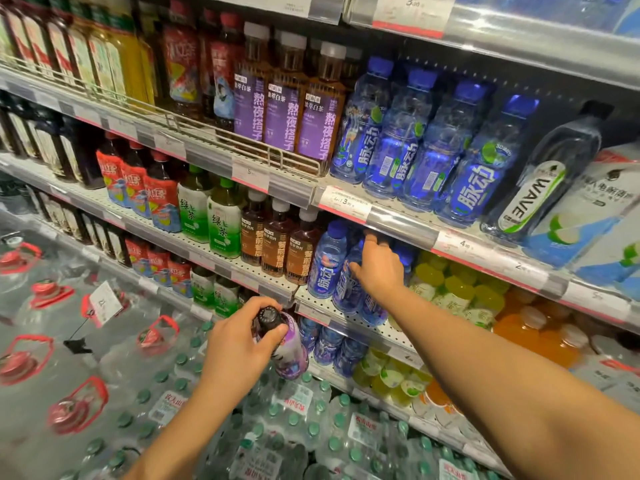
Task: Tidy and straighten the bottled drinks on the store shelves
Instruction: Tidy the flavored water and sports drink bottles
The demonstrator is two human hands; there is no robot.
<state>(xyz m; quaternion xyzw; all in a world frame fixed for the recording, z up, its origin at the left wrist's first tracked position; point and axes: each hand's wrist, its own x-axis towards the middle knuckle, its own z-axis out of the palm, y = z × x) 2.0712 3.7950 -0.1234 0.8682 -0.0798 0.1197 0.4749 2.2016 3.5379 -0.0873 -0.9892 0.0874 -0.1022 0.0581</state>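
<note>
The left hand [239, 344] grips a purple-labelled bottle [289, 355] by its neck, the fingers curled round just under the black cap [268, 317], thumb across the front; the bottle hangs in front of the shelves, off any shelf, above the shrink-wrapped packs of green-capped water [311, 420] on the floor. The right hand [379, 268] reaches into the second shelf [346, 317], its fingers wrapped loosely over the top of a blue drink bottle [348, 282], fingertips [370, 237] up beneath the price rail [401, 226] of the shelf above. Just left of those fingers stands another blue bottle with a red-and-blue label [327, 261], upright at the shelf's front edge. To the right of the fingers sit yellow-green capped bottles [450, 285]. On the shelf above the fingers, four blue bottles [426, 140] stand in a row, and a clear WAVE bottle [543, 168] beside them.
</note>
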